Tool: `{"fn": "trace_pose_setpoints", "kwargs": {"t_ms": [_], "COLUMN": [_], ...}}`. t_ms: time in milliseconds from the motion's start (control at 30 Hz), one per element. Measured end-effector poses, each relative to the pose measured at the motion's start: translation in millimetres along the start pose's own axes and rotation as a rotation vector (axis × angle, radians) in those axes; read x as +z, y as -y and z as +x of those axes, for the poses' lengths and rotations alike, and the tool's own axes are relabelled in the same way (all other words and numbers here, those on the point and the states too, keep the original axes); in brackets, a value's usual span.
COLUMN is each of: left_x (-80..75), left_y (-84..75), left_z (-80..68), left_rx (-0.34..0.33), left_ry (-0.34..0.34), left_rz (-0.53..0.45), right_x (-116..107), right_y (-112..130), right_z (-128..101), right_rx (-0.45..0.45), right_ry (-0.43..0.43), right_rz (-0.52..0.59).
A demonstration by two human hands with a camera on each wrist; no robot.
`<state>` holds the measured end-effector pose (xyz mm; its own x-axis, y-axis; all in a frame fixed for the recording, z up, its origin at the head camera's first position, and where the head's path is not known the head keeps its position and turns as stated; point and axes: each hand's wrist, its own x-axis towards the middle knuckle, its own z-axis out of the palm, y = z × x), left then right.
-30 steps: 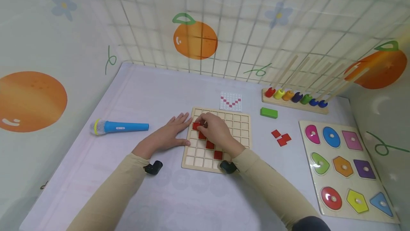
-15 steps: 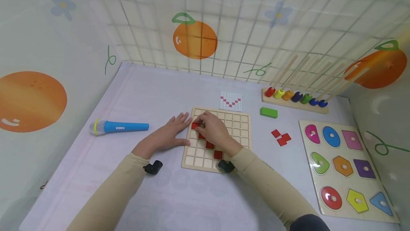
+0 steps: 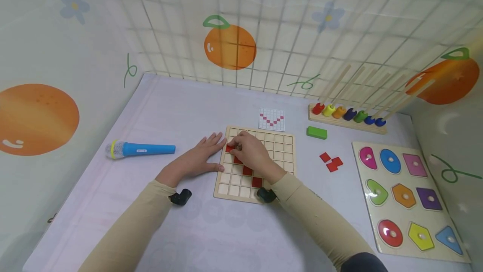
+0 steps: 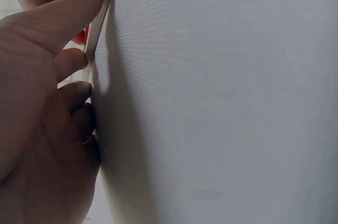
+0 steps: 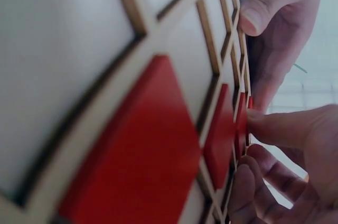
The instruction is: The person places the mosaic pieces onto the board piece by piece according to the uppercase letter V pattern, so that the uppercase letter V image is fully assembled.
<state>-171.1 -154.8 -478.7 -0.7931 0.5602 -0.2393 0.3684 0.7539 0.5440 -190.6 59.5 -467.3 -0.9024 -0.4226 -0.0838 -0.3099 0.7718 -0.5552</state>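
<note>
A wooden grid board [image 3: 216,190] lies on the table with red square tiles stepping diagonally down its cells. My left hand [image 3: 198,156] is spread flat at the board's left edge, its thumb touching the frame. In the left wrist view its fingers [image 4: 79,92] lie along that edge. Over the board, my right hand [image 3: 254,152] pinches the red square tile [image 3: 228,149] at the upper left end of the diagonal. Another red tile [image 3: 257,182] sits in a lower cell, and a large red tile [image 5: 142,155] fills the near part of the right wrist view.
Behind the board lies a pattern card [image 3: 271,119]. To the right are loose red tiles [image 3: 332,166], a green block [image 3: 317,133], a bead stand [image 3: 347,123] with upright rods and a shape puzzle [image 3: 405,238]. A blue toy microphone [image 3: 149,149] lies left.
My right hand has shifted very slightly left with its fingers at the same tile, which sits a touch further left. My left hand has stayed still.
</note>
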Motion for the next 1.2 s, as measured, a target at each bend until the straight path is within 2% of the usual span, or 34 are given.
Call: {"fn": "trace_pose_setpoints", "kwargs": {"t_ms": [500,833,1200], "left_x": [2.2,2.0,0.8], "left_y": [2.7,1.9,-0.6], "left_z": [1.5,1.0,-0.2], "left_rx": [-0.005,-0.010,-0.012], "left_ry": [-0.005,-0.005,-0.004], "left_rz": [0.015,0.012,0.011], "right_x": [-2.5,-6.1,-13.3], "right_y": [-3.4,-4.1,-8.7], "right_z": [-0.3,-7.0,-18.2], "right_rx": [0.023,0.014,0.044], "right_ry": [0.029,-0.001,-0.026], "right_rz": [0.082,0.098,0.106]}}
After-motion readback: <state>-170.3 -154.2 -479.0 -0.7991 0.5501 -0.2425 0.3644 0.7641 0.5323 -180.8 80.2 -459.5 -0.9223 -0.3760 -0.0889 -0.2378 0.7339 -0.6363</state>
